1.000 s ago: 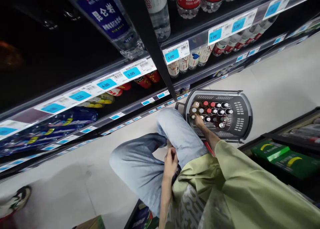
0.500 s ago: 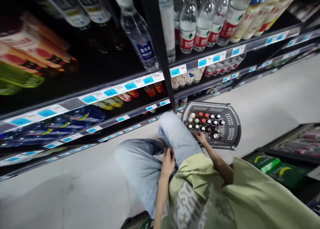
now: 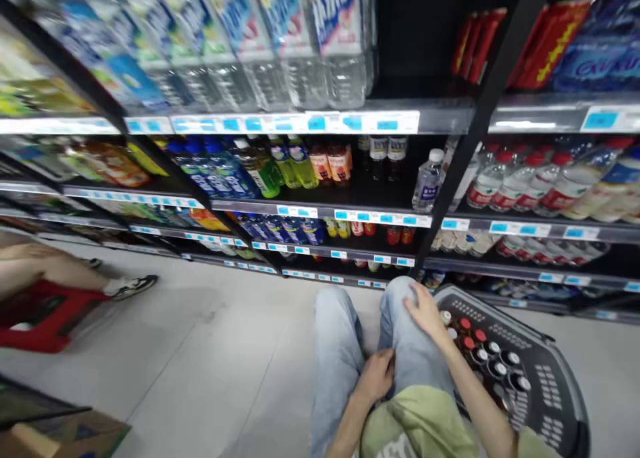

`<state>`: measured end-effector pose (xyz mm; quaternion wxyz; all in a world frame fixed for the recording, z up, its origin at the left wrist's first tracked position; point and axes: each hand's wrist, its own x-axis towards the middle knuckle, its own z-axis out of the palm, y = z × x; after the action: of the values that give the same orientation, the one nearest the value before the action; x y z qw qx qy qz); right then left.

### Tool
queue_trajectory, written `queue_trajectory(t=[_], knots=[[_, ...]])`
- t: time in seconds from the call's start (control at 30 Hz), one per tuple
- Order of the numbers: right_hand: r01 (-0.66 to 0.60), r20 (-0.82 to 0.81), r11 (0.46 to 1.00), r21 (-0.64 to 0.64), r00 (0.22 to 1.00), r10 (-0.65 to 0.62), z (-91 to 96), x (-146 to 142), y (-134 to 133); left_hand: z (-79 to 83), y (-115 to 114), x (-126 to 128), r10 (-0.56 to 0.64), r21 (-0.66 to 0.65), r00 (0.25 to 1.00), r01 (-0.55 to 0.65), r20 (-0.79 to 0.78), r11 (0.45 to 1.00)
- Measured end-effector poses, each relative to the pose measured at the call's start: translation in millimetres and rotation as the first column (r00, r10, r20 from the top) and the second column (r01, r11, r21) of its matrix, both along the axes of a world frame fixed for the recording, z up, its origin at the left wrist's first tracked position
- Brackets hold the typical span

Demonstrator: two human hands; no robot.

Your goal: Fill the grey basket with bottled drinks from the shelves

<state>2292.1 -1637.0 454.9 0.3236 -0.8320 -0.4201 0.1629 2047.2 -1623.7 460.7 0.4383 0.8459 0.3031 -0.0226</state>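
My right hand [image 3: 425,313] rests on my right knee with its fingers apart, holding nothing. My left hand [image 3: 379,376] lies between my thighs, its fingers curled together, and nothing shows in it. Close to my right forearm stands a grey shopping basket [image 3: 550,371] on the floor. Several capped bottles [image 3: 495,368] stand upright inside it, with red, white and dark caps. My forearm hides part of the basket.
Ahead run drink shelves [image 3: 445,119] with price tags. A lone clear bottle [image 3: 429,181] stands near a post. Red-capped water bottles [image 3: 525,178] are to the right. At left, another person's leg [image 3: 60,268] shows by a red stool [image 3: 45,318]; a cardboard box [image 3: 65,435] lies nearer.
My right hand has left the bottles in the basket and now lies on my knee. My view has swung left, bringing in more shelves and the person by the stool.
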Motion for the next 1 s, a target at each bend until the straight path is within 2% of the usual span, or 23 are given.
queue_trajectory(t=[0.03,0.1,0.17,0.3,0.4,0.47,0.53,0.63,0.73,0.87,1.0], knots=[[-0.027,0.084,0.992,-0.121,0.996,0.038,7.7,-10,15,-0.6,-1,-1,0.006,-0.004,1.0,-0.006,0.005,1.0],[0.012,0.203,0.94,-0.342,0.977,0.062,17.6,-26,39,-2.7,-2,-3,0.019,-0.007,1.0,-0.019,0.012,1.0],[0.063,0.265,0.891,-0.45,0.962,0.066,20.6,-33,54,-4.8,-3,-5,0.028,-0.008,1.0,-0.028,0.007,1.0],[0.064,0.298,0.889,-0.453,0.951,0.083,15.9,-29,62,-5.3,-3,-12,0.036,-0.003,0.999,-0.036,-0.007,0.999],[0.068,0.31,0.896,-0.438,0.947,0.08,12.8,-26,61,0.8,1,-19,0.03,-0.004,1.0,-0.03,-0.008,1.0],[0.074,0.311,0.893,-0.444,0.947,0.077,12.2,-26,59,11.1,10,-25,0.043,0.006,0.999,-0.043,0.016,0.999],[0.073,0.311,0.889,-0.453,0.947,0.08,11.7,-26,59,28.4,29,-30,0.08,0.049,0.994,-0.084,0.07,0.995],[0.072,0.324,0.894,-0.442,0.942,0.084,9.8,-27,60,66.0,78,-39,0.148,0.176,0.976,-0.175,0.158,0.969],[0.084,0.339,0.9,-0.428,0.938,0.074,7.6,-29,63,106.4,148,-46,0.16,0.339,0.971,-0.213,0.178,0.916],[0.093,0.356,0.902,-0.421,0.932,0.07,6.2,-33,68,151.2,246,-52,0.219,0.499,0.938,-0.329,0.267,0.802],[0.084,0.349,0.909,-0.408,0.935,0.07,5.3,-35,71,194.8,323,-47,0.243,0.631,0.927,-0.372,0.285,0.681]])
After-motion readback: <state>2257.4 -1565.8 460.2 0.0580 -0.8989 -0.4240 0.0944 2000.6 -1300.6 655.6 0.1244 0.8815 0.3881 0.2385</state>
